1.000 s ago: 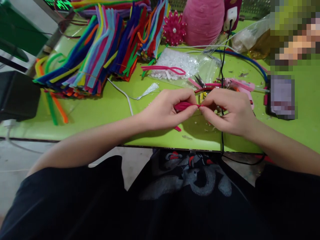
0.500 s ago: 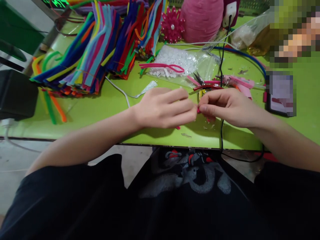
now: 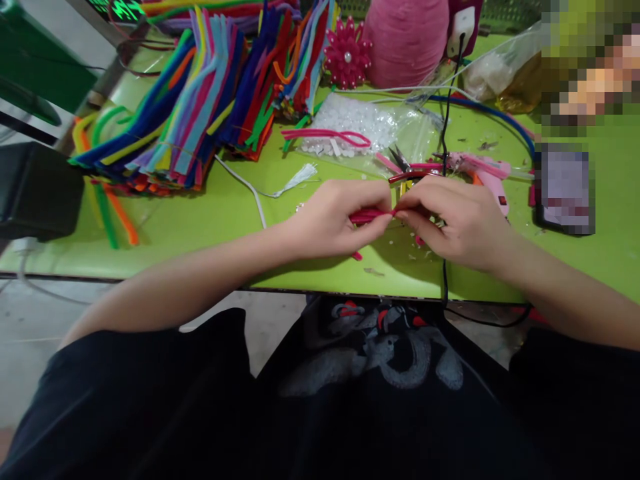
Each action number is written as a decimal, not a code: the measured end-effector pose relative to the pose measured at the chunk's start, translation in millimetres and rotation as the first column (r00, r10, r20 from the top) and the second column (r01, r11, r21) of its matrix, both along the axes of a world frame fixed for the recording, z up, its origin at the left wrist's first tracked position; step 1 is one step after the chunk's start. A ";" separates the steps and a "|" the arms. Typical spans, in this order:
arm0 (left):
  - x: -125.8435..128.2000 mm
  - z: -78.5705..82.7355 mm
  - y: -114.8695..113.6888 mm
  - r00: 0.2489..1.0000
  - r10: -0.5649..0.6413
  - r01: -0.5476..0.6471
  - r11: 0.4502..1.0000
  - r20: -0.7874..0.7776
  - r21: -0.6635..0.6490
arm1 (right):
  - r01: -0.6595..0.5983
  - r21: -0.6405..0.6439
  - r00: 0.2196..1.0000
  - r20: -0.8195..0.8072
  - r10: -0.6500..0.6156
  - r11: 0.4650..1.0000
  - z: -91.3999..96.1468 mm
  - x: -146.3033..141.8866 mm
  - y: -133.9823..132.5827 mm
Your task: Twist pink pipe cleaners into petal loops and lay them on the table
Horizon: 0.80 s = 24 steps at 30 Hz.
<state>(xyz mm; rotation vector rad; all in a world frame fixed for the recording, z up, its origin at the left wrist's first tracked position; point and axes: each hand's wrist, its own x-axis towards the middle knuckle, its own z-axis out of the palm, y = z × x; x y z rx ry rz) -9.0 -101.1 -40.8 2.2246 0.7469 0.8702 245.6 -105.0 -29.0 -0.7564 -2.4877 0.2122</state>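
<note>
Pink fuzzy strips [image 3: 369, 216] bunched over bench [image 3: 165, 227], near front edge. Left hand [image 3: 336, 217] pinches bunch from 9 o'clock; right hand [image 3: 450, 217] pinches tip from 3. Best: left grip firm, right fingertips close to join, gentle pressure; avoid red-handled cutter [image 3: 413, 176] at 12, black cable [image 3: 445, 280] toward 5.

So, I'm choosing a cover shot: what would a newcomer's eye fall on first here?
Probably the bundles of bright pipe cleaners, fanned across the upper left of the green table. Next, the pink flower at the back, just left of a bulky pink roll. Nearer the front, the left hand and right hand pinch pink strips between them.
</note>
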 end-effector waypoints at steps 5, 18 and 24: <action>-9.9 0.8 4.7 0.959 -0.041 0.174 0.865 -0.279 0.471 | -0.016 -0.389 0.999 -0.046 -0.002 0.921 12.8 0.2 2.0; -15.5 -8.9 13.6 0.974 -0.056 0.171 0.817 -0.219 0.551 | -0.092 -0.286 0.996 -0.006 0.094 0.954 6.8 2.0 7.6; -8.3 -4.4 10.4 0.979 0.109 -0.079 0.982 0.170 -0.172 | 0.027 -0.475 0.975 -0.183 -0.129 0.880 8.9 2.6 7.7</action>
